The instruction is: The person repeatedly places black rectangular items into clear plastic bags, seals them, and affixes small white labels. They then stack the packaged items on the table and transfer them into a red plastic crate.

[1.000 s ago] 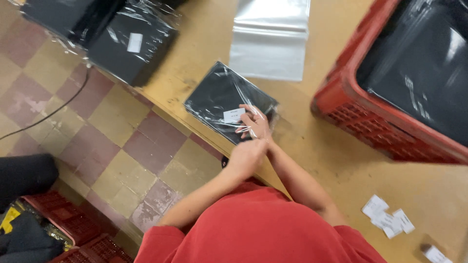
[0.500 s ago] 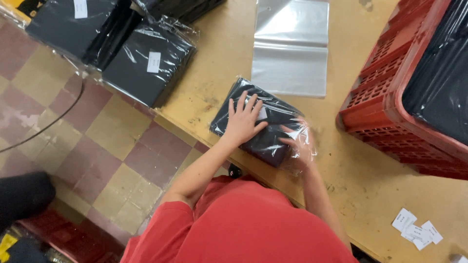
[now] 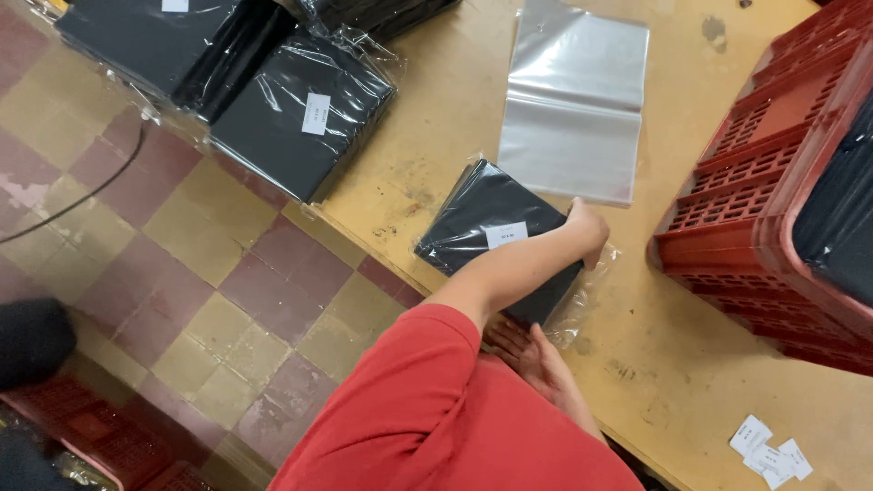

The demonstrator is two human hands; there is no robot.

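Observation:
A black folded item in a clear plastic bag (image 3: 473,211), with a small white label on top, lies near the edge of the wooden table (image 3: 691,364). My left arm reaches across it. My left hand (image 3: 587,233) is curled over the bag's far right end, gripping it. My right hand (image 3: 536,353) lies flat with its fingers spread against the near edge of the bag, next to the loose crinkled plastic. My red shirt fills the bottom of the view.
An empty clear bag (image 3: 575,109) lies flat beyond the package. Stacks of bagged black items (image 3: 300,118) overhang the table's left edge. A red plastic crate (image 3: 773,209) with more black items stands at the right. Loose white labels (image 3: 769,449) lie at the lower right. Tiled floor is on the left.
My left hand slid from the package's top to its far right end. My right hand moved from the right end to the near edge. The package now shows its white label.

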